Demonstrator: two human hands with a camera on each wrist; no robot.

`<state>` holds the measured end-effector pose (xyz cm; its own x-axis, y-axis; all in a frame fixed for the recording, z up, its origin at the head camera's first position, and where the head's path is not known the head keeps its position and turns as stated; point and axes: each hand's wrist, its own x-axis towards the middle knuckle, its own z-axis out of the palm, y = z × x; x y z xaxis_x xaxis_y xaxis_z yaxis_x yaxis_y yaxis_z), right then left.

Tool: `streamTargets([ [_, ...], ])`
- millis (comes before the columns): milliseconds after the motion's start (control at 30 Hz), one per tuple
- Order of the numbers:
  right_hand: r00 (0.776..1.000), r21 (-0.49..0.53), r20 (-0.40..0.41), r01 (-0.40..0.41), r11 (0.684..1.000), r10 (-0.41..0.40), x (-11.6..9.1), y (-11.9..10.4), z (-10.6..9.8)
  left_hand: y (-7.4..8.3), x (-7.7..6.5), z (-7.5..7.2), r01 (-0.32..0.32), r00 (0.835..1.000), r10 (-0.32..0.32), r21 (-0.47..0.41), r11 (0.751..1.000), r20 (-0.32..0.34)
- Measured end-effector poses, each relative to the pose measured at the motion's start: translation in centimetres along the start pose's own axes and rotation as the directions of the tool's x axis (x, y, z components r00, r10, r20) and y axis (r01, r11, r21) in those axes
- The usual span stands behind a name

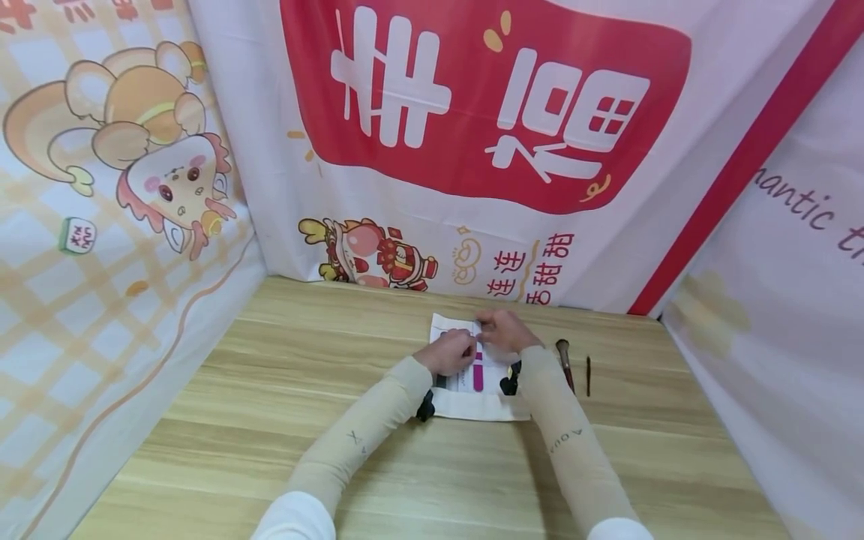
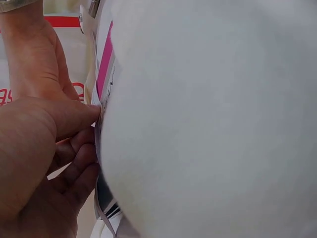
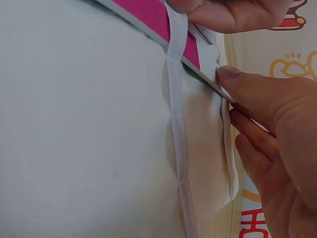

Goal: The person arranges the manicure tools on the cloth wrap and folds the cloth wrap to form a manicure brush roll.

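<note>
A white fabric roll (image 1: pixel 482 407) lies unfolded on the table, with a white elastic band (image 3: pixel 177 99) stitched across it in loops. A flat printed card (image 1: pixel 478 377) with a magenta stripe lies on the roll, partly beneath the band. My left hand (image 1: pixel 448 352) pinches the elastic band between thumb and fingers; the left wrist view shows this left hand (image 2: pixel 39 134) side-on. At the far edge, my right hand (image 1: pixel 506 331) pinches a corner of the card, its thumb on top in the right wrist view. White fabric hides much of the left wrist view.
A makeup brush (image 1: pixel 565 360) and a thin dark stick (image 1: pixel 588 375) lie on the wooden table (image 1: pixel 270 420) to the right of the roll. Printed cloths hang at the back (image 1: pixel 405 180) and both sides. Black wrist devices touch or overhang the roll.
</note>
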<state>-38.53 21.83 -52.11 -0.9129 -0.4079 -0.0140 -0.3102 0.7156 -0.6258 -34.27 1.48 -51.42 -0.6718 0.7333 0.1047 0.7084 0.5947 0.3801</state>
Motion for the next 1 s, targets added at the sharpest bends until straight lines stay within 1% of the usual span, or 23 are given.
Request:
streamTargets([
  [133, 1.000, 0.019, -0.008, -0.018, 1.000, 0.018, -0.1, 0.0, 0.1, 0.0, 0.1, 0.0, 0.007, 1.000, -0.007, 0.001, 1.000, 0.010],
  [267, 1.000, 0.004, -0.027, 0.012, 1.000, -0.012, -0.3, -0.1, 0.2, 0.0, 0.1, 0.0, 0.007, 1.000, -0.007, -0.007, 1.000, 0.010],
  [367, 0.999, -0.002, -0.039, 0.018, 1.000, -0.018, -0.5, -0.3, 0.2, 0.0, 0.1, 0.0, 0.010, 1.000, -0.010, -0.013, 1.000, 0.011],
  [467, 0.999, 0.002, -0.038, 0.017, 1.000, -0.017, -0.9, -0.7, 0.2, 0.0, 0.2, 0.0, 0.002, 1.000, -0.002, -0.018, 1.000, 0.009],
  [600, 0.998, 0.010, -0.032, 0.045, 0.999, -0.045, -1.6, -0.9, 0.3, -0.1, 0.3, 0.0, -0.026, 1.000, 0.026, -0.026, 0.999, -0.005],
  [633, 0.998, 0.009, -0.031, 0.049, 0.999, -0.049, -1.8, -0.9, 0.4, -0.9, 0.6, 0.7, -0.045, 0.999, 0.044, -0.019, 0.999, -0.022],
  [667, 0.998, 0.007, -0.031, 0.054, 0.999, -0.054, -1.9, -0.9, 0.5, -1.4, 0.8, 1.1, -0.062, 0.997, 0.061, -0.015, 0.998, -0.041],
  [700, 0.998, 0.007, -0.034, 0.056, 0.998, -0.055, -2.1, -0.9, 0.6, -2.3, 1.2, 2.0, -0.082, 0.995, 0.081, -0.010, 0.997, -0.059],
  [800, 0.999, -0.008, -0.039, 0.036, 0.999, -0.036, -2.4, -0.9, 0.8, -2.7, 1.3, 2.3, -0.098, 0.993, 0.096, -0.016, 0.995, -0.074],
  [833, 0.999, -0.013, -0.040, 0.031, 0.999, -0.031, -2.5, -0.9, 0.9, -2.7, 1.3, 2.4, -0.098, 0.993, 0.096, -0.024, 0.995, -0.076],
  [867, 0.999, -0.020, -0.042, 0.026, 0.999, -0.026, -2.7, -0.9, 1.0, -1.9, 1.0, 1.6, -0.084, 0.995, 0.081, -0.038, 0.996, -0.064],
  [900, 0.999, -0.033, -0.045, 0.021, 0.999, -0.023, -2.8, -0.9, 1.1, -1.5, 0.8, 1.2, -0.070, 0.997, 0.068, -0.050, 0.996, -0.049],
  [933, 0.999, -0.046, -0.043, 0.016, 0.999, -0.018, -2.9, -0.8, 1.1, -0.6, 0.5, 0.5, -0.050, 0.998, 0.048, -0.056, 0.997, -0.034],
  [1000, 0.999, -0.058, -0.038, 0.018, 0.998, -0.020, -3.2, -0.7, 1.2, -0.4, 0.4, 0.4, -0.042, 0.999, 0.040, -0.050, 0.998, -0.031],
])
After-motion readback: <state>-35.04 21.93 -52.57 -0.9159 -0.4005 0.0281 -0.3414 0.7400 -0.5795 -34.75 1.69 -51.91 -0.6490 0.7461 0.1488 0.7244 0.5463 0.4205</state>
